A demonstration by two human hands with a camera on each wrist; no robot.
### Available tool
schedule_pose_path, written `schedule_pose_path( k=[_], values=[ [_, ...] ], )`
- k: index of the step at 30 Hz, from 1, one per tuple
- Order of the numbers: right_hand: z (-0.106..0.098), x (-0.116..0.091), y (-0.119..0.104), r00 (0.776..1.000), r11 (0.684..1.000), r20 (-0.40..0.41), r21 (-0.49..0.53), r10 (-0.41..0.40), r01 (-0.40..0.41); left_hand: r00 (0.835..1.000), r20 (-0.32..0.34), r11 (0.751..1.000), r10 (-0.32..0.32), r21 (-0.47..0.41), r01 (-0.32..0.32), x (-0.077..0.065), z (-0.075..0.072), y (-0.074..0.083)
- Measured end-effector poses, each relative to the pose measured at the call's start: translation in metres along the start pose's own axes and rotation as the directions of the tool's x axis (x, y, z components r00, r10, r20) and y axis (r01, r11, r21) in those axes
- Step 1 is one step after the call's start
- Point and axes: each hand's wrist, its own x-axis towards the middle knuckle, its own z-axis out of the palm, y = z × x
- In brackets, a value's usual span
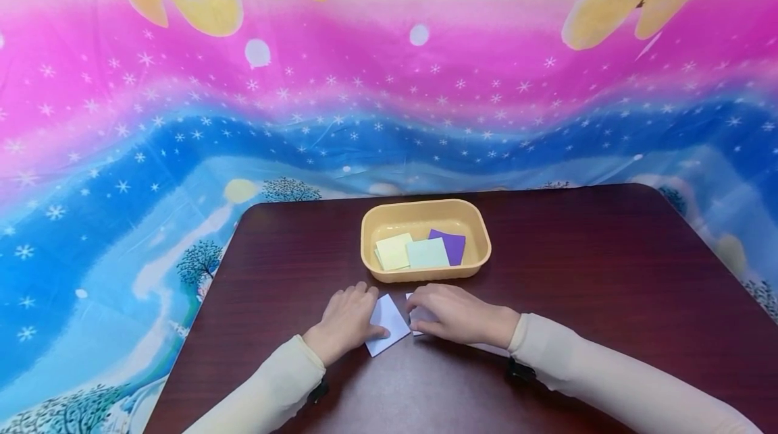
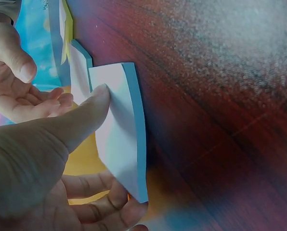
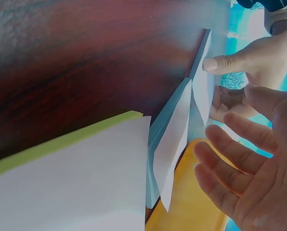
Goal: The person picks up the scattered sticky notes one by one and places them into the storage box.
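Observation:
My left hand (image 1: 345, 321) pinches a sticky note pad (image 1: 387, 327), thumb on its white top face and fingers at the far edge. In the left wrist view this pad (image 2: 118, 125) shows a blue side. My right hand (image 1: 452, 314) hovers over a second blue-sided pad (image 1: 423, 316), partly hidden beneath it. The right wrist view shows the fingers (image 3: 225, 171) loosely bent and apart from that pad (image 3: 175, 144). A third pad (image 3: 81, 178), white on top with a yellow-green side, lies nearest the right wrist.
Just beyond the hands stands a yellow plastic basket (image 1: 425, 275). Inside it lie pale yellow (image 1: 394, 252), pale green (image 1: 428, 254) and purple (image 1: 451, 245) paper squares. Under everything is a dark wooden table (image 1: 292, 252), with a printed cloth (image 1: 389, 96) hanging behind it.

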Motion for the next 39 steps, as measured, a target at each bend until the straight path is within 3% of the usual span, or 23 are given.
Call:
schedule_pose_path(
  k=[11,19,31,39],
  values=[
    [-0.003,0.003,0.001,1.000,1.000,0.007,0.019,0.000,-0.001,0.999,-0.040,0.999,0.030,-0.039,-0.032,-0.002,-0.004,-0.002],
    [-0.006,0.009,0.000,0.999,0.998,0.032,0.061,0.020,-0.022,0.989,-0.114,0.994,0.090,-0.046,-0.096,-0.001,-0.011,-0.004],
    [-0.012,0.017,-0.001,0.999,0.997,-0.012,0.059,-0.053,0.053,0.988,-0.108,0.992,0.111,-0.044,-0.116,-0.001,-0.023,-0.008],
    [-0.015,0.022,-0.003,0.997,0.995,-0.025,0.058,-0.077,0.078,0.990,-0.096,0.990,0.099,-0.088,-0.107,-0.002,-0.033,-0.010]
  ],
)
